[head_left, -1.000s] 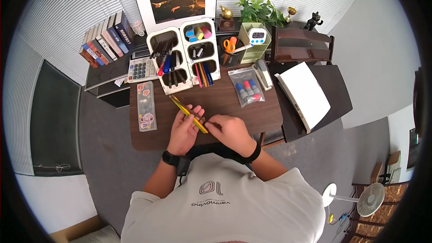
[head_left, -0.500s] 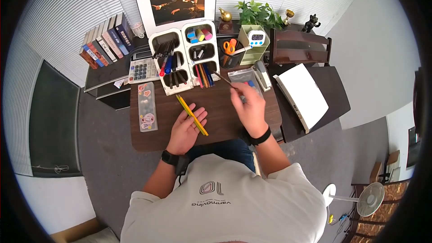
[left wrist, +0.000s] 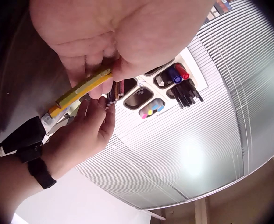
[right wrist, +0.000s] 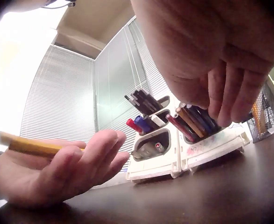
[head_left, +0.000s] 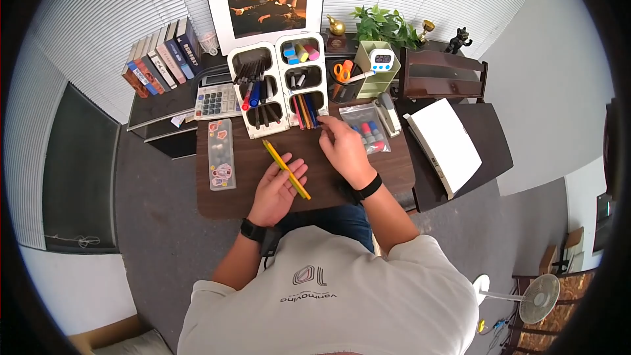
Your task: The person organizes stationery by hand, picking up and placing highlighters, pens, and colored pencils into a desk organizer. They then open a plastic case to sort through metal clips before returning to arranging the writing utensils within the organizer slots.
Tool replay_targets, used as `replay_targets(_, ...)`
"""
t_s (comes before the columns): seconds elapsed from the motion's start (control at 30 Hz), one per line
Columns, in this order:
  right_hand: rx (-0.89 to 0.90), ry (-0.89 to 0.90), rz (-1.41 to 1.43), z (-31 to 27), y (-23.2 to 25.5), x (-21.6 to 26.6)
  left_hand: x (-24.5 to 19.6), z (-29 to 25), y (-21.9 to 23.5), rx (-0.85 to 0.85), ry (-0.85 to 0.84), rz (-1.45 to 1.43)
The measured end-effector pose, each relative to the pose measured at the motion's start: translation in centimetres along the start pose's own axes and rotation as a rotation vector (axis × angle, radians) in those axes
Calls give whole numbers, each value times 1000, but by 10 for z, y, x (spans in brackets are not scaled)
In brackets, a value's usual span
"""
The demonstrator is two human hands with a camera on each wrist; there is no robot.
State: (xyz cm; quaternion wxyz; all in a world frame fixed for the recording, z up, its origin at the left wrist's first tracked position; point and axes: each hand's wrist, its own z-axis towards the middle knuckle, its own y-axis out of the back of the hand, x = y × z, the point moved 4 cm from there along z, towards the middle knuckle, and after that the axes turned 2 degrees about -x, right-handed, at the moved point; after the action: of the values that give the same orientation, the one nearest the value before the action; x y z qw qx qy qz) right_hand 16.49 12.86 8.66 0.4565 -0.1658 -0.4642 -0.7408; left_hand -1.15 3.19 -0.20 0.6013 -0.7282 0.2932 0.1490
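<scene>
Two yellow pencils (head_left: pixel 287 169) lie across my left hand (head_left: pixel 276 190), which is palm up. My thumb presses them in the left wrist view, with the other fingers stretched out beneath. My right hand (head_left: pixel 345 151) reaches the lower right compartment of the white desk organizer (head_left: pixel 281 108). Its fingertips pinch at the end of a dark pencil, beside the colored pencils (head_left: pixel 304 112) standing there. In the right wrist view the bent fingers (right wrist: pixel 235 88) hide most of that pencil.
Black pens (head_left: pixel 252 71) and highlighters (head_left: pixel 302 52) fill other compartments. A sticker-covered pencil case (head_left: pixel 222 154) lies left on the desk. To the right are a clear bag of small bottles (head_left: pixel 371 133), a stapler (head_left: pixel 388 115) and a mesh cup (head_left: pixel 342 90) with orange scissors.
My right hand has taken a dark brown pencil from beside my left hand, swung it out to the right, then brought it to the organizer's lower right compartment. The yellow pencils stay in my left hand.
</scene>
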Motion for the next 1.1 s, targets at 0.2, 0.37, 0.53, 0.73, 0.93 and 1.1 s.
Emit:
replay_targets(0.2,-26,8,-7,-3,4,1,1,1,3,6,-3,-8)
replay_targets(0.37,-47,-31,-2,-22,18,24,2,1,4,12,-10,-23)
replay_targets(0.53,360,-114,108,-67,4,44,6,7,5,42,-77,-48)
replay_targets(0.73,296,-71,61,-71,3,35,6,7,5,29,-49,-37)
replay_targets(0.93,192,-50,105,-65,9,34,5,4,2,32,-69,-51)
replay_targets(1.1,-186,-163,444,-55,49,20,-1,0,-4,5,-46,0)
